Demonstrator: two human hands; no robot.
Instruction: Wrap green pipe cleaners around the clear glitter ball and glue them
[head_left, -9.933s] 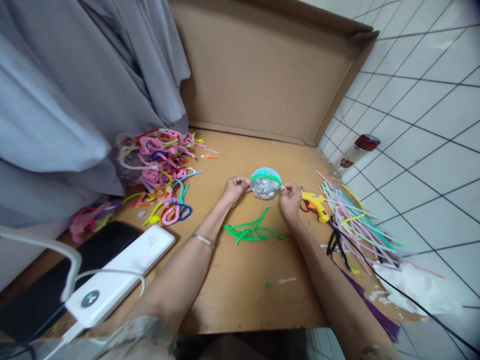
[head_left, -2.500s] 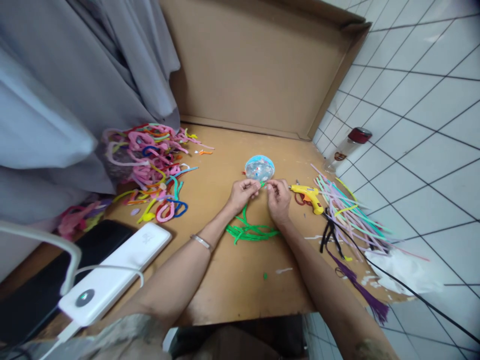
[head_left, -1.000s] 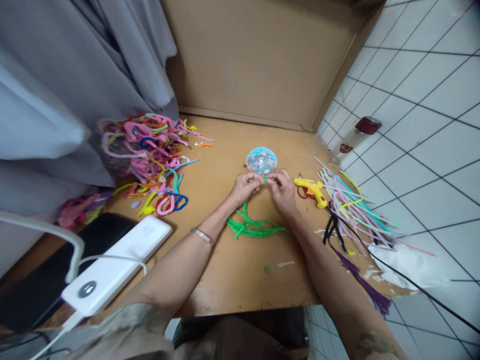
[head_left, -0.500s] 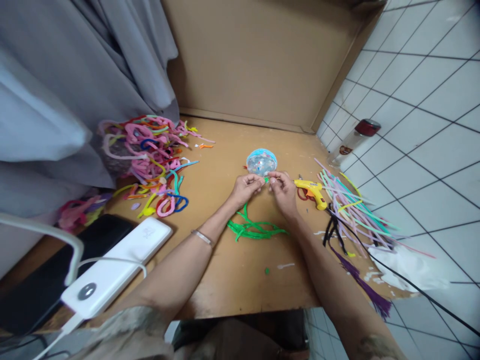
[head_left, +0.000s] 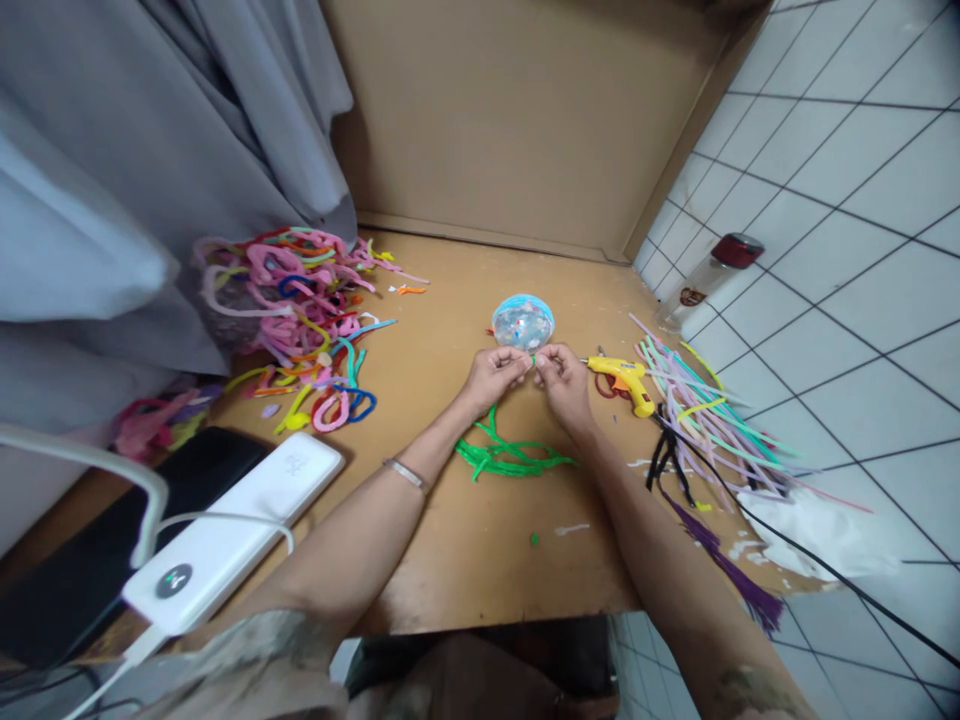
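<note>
My left hand [head_left: 495,376] and my right hand [head_left: 561,380] meet fingertip to fingertip over the middle of the table. Both are closed in a pinch on a small green pipe cleaner piece [head_left: 533,360], mostly covered by the fingers. Just beyond them sits a round clear container with a blue rim [head_left: 523,322], its contents too small to make out. Between my forearms lies a loose bunch of green pipe cleaners [head_left: 514,460]. A tiny green bit [head_left: 535,539] rests nearer the table's front edge.
Right of my hands lies a yellow glue gun [head_left: 626,383], its black cord trailing right. Beyond it are pastel pipe cleaners [head_left: 697,410] and a bottle [head_left: 712,275]. A tangled colourful pile [head_left: 300,300] and a white power bank [head_left: 240,530] are on the left.
The fingertips have drawn slightly closer together, so less of the green piece shows. Everything on the table stays where it was.
</note>
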